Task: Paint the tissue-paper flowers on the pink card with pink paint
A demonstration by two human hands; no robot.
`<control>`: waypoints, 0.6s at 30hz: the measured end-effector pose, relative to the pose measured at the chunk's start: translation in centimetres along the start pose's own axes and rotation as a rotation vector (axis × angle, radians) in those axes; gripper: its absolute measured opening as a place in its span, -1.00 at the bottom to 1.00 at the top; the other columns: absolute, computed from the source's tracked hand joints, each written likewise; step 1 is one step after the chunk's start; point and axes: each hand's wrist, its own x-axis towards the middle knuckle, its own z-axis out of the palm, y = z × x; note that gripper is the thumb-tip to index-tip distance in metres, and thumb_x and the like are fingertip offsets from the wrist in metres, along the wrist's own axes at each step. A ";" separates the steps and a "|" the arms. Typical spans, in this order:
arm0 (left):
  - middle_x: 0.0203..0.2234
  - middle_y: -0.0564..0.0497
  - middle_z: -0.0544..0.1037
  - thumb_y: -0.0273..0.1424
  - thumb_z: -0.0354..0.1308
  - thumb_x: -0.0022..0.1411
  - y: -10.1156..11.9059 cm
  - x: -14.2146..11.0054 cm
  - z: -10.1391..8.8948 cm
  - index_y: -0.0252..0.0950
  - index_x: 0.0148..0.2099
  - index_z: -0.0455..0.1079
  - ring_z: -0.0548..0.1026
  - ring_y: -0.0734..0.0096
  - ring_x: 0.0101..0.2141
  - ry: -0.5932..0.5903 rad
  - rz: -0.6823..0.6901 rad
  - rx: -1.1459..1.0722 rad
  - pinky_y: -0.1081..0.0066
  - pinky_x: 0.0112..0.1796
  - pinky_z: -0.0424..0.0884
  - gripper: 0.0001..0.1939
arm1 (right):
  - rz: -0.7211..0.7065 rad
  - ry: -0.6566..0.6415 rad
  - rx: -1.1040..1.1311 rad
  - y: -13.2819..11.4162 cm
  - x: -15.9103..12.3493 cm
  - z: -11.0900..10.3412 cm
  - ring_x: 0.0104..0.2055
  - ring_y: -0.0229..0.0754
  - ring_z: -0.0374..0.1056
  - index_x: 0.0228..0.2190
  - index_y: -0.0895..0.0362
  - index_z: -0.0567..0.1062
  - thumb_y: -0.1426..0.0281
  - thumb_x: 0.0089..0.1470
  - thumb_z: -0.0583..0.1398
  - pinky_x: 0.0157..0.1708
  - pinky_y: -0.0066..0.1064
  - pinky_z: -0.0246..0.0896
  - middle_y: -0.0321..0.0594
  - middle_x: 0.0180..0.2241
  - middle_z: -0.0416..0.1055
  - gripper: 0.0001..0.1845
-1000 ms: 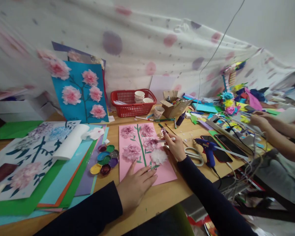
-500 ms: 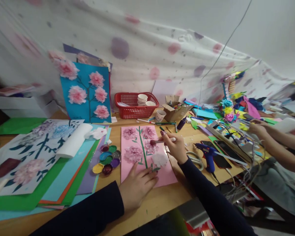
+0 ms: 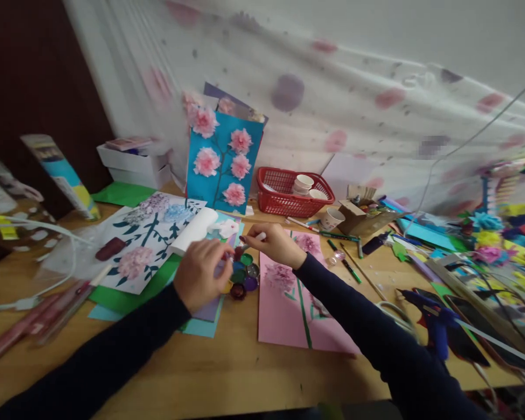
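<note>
The right hand [image 3: 276, 244] grips a brush [image 3: 261, 236]; the left hand [image 3: 202, 275], grip unclear, partly hides paint pots [image 3: 251, 284] beside pink paper [image 3: 280, 318].

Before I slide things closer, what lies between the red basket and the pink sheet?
Slim markers, lying on the wooden table, in the head view.

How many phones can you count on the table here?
2. One phone is partly hidden by the blue glue gun; the other phone lies to its right, crossed by a white stick. More could be hidden under the clutter.
</note>
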 end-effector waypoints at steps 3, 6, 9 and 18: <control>-0.34 -0.09 0.48 -0.42 -0.04 0.26 -3.6 0.7 0.5 -0.29 -0.26 0.43 0.36 0.12 -0.22 -0.063 -0.107 0.109 0.16 -0.20 0.19 -0.79 | 0.028 -0.053 -0.030 0.0 0.3 0.5 -0.54 -0.36 0.27 -0.54 0.19 0.46 0.30 0.09 0.18 -0.50 -0.54 0.08 -0.29 -0.56 0.44 -0.75; -0.33 -0.12 0.48 -0.37 0.02 0.25 -4.5 0.7 1.9 -0.29 -0.28 0.45 0.34 0.05 -0.20 -0.136 -0.130 0.140 0.13 -0.22 0.15 -0.81 | 0.030 -0.098 -0.097 -0.1 0.7 0.9 -0.51 -0.35 0.30 -0.51 0.19 0.48 0.36 0.06 0.21 -0.47 -0.53 0.10 -0.28 -0.53 0.46 -0.82; -0.33 -0.11 0.48 -0.34 0.04 0.25 -4.3 0.4 2.6 -0.29 -0.28 0.44 0.33 0.06 -0.18 -0.187 -0.142 0.147 0.12 -0.21 0.12 -0.82 | 0.023 -0.129 -0.155 -0.2 1.0 1.0 -0.48 -0.33 0.33 -0.49 0.18 0.49 0.39 0.02 0.24 -0.44 -0.52 0.12 -0.26 -0.50 0.48 -0.88; -0.31 -0.08 0.49 -0.35 0.01 0.26 -4.1 0.3 2.3 -0.29 -0.31 0.40 0.34 0.08 -0.16 -0.220 -0.161 0.135 0.12 -0.20 0.08 -0.81 | -0.062 -0.290 -0.323 -1.3 1.8 0.2 -0.42 -0.28 0.36 -0.47 0.18 0.52 0.58 -0.08 0.26 -0.40 -0.51 0.12 -0.23 -0.45 0.50 -0.91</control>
